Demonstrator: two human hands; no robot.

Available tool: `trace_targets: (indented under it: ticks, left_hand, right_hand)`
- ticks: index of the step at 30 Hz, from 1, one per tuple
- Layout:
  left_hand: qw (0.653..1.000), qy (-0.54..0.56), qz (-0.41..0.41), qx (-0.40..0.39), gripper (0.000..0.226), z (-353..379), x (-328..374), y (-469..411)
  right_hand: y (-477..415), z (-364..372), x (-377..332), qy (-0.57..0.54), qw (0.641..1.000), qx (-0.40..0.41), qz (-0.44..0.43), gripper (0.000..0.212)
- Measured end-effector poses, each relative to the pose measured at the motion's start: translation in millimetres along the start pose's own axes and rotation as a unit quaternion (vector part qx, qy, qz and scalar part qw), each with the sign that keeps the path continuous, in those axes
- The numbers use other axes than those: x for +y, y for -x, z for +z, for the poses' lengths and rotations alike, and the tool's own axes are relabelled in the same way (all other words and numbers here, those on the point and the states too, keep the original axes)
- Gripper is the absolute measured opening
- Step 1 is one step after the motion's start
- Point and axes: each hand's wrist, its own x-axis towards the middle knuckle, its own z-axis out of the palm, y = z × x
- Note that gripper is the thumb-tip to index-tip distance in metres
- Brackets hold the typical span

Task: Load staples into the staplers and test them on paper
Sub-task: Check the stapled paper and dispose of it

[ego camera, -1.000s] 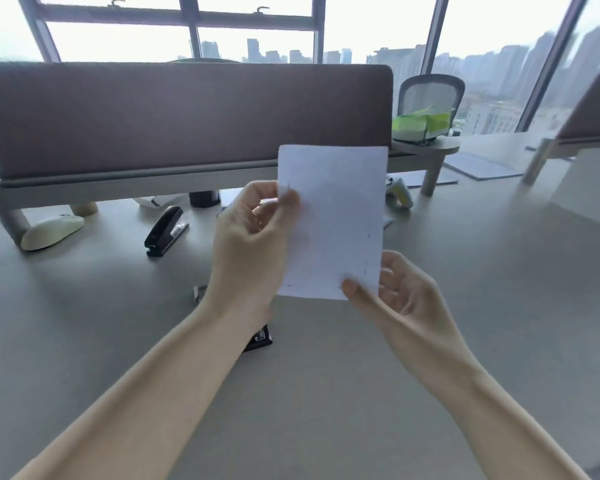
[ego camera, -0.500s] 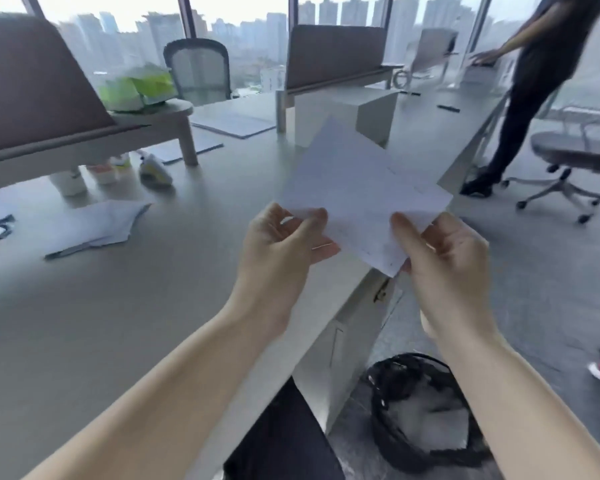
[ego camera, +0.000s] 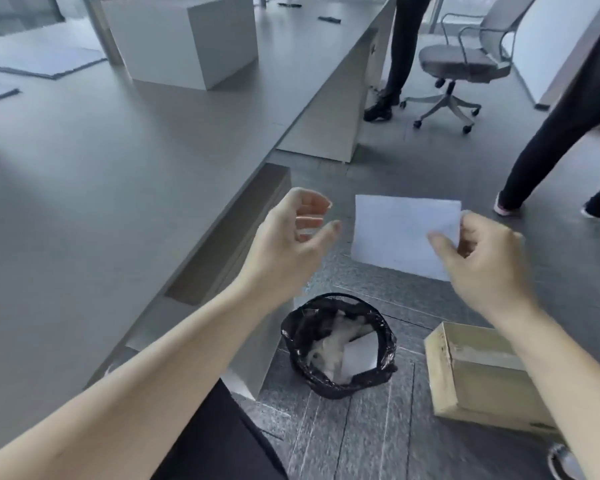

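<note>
Grey laminate desk [ego camera: 101,174] filled the left of the view. Just off its edge the left hand [ego camera: 288,237] hung with fingers loosely curved and spread, holding nothing. On the floor below, between the forearms, stood a black-lined wastebasket [ego camera: 293,336]. Up and to its right the white paper sheet [ego camera: 395,233] hung in the air, long axis left to right, apart from the left fingers. The right hand [ego camera: 482,261] pinched its right edge, so it alone seemed placed to drop it. A cardboard box [ego camera: 475,375] lay beneath that arm.
</note>
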Motion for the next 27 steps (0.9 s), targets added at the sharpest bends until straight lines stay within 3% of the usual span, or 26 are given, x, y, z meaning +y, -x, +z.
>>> trace_targets:
  ticks: [3, 7, 11, 21, 24, 27]
  left_hand:
    - [0.999, -0.004, -0.015, -0.044, 0.017, 18.2, -29.6, 4.1]
    - [0.997, 0.010, -0.057, -0.048, 0.013, 32.7, -68.8, 5.9]
    - [0.994, -0.015, -0.093, -0.053, 0.011, 40.3, -99.9, 1.4]
    - [0.988, -0.018, -0.146, -0.053, 0.009, 49.5, -133.9, -8.0]
    - [0.987, -0.015, -0.152, -0.051, 0.009, 47.3, -136.1, -4.4]
    - [0.987, -0.011, -0.149, -0.052, 0.008, 44.3, -134.4, -1.6]
  right_hand:
    - [8.3, 36.6, 50.5, 0.068, 0.994, -0.060, 0.066, 0.044]
    - [31.5, 112.0, 114.9, 0.113, 0.972, -0.152, 0.141, 0.024]
    - [61.9, 174.2, 155.9, 0.136, 0.941, -0.233, 0.204, 0.016]
    - [76.0, 233.3, 187.1, 0.208, 0.882, -0.329, 0.264, 0.040]
    - [81.5, 243.0, 189.3, 0.208, 0.878, -0.337, 0.268, 0.036]
    - [85.7, 248.6, 189.8, 0.216, 0.861, -0.364, 0.282, 0.014]
